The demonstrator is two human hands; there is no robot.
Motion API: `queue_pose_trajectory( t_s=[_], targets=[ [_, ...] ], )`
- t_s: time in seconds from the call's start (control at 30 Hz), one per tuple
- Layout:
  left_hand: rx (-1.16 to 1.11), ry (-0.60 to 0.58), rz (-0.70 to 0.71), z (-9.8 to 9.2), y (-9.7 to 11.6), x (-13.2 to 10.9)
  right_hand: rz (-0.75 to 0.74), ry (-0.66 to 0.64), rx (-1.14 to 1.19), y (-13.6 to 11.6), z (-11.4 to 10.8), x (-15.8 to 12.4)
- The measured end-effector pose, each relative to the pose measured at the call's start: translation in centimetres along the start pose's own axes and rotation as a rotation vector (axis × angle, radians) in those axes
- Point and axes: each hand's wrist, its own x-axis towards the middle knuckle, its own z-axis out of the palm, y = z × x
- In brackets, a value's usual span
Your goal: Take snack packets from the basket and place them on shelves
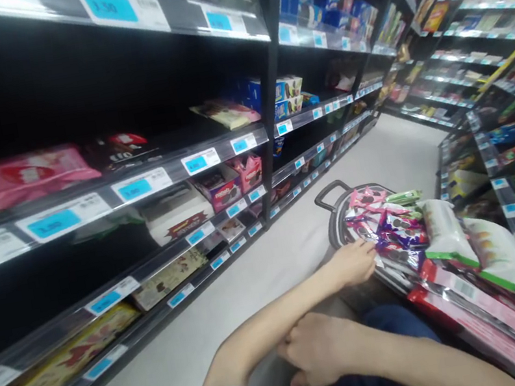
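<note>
My left hand [354, 262] reaches forward to a black shopping basket [333, 223] on the floor. Its fingers are pressed together on the edge of a purple snack packet [396, 237] in the pile; the fingertips are partly hidden. The basket is heaped with pink, purple and green wrapped snacks [372, 200] and larger biscuit bags [446, 227]. My right hand [316, 349] lies below my left forearm, curled into a loose fist against my dark trouser leg [388, 322], with nothing showing in it.
Black shelves [147, 185] with blue price tags run along the left, holding boxes and bags of sweets. More snack shelves [496, 113] stand on the right. A pale floor aisle [380, 159] stretches ahead between them.
</note>
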Motion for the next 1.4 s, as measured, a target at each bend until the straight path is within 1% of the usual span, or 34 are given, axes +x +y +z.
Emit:
queue_pose_trajectory(
  t_s=[0.27, 0.4, 0.47, 0.67, 0.77, 1.0, 1.1, 1.17, 1.23, 1.27, 1.4],
  targets=[
    [-0.073, -0.011, -0.060, -0.6, 0.2, 0.0, 0.005, 0.016, -0.002, -0.3, -0.1, 0.2],
    [-0.072, -0.052, -0.089, -1.1, 0.6, -0.1, -0.003, -0.020, -0.007, -0.3, -0.1, 0.6],
    [-0.064, -0.053, -0.107, -1.2, 0.6, -0.2, 0.004, -0.037, -0.007, -0.2, -0.1, 0.9],
    [-0.047, -0.052, -0.073, -0.7, 0.6, -0.5, 0.032, -0.088, 0.012, 0.1, 0.0, 1.3],
    [-0.048, -0.058, -0.065, -0.6, 0.6, -0.6, 0.028, -0.076, 0.025, 0.1, 0.1, 1.3],
    [-0.068, -0.004, -0.103, 0.1, 0.7, -0.4, 0.035, -0.111, 0.053, 0.1, 0.2, 1.5],
    [-0.017, -0.012, -0.094, -0.2, 0.9, -0.5, 0.025, -0.115, 0.062, 0.1, 0.3, 1.5],
    [-0.021, -0.012, -0.089, -0.8, 1.0, -0.6, 0.007, -0.087, 0.054, 0.2, 0.5, 1.6],
    [-0.079, 0.015, -0.086, -1.5, 0.8, -0.7, 0.001, -0.055, 0.039, 0.2, 0.7, 1.7],
    [-0.123, 0.047, -0.088, -1.8, 0.6, -0.7, 0.006, -0.046, 0.032, 0.2, 0.8, 1.8],
    [-0.320, 0.261, -0.130, -2.4, -0.4, -0.5, 0.055, -0.077, 0.043, 0.4, 1.0, 2.0]
  ],
)
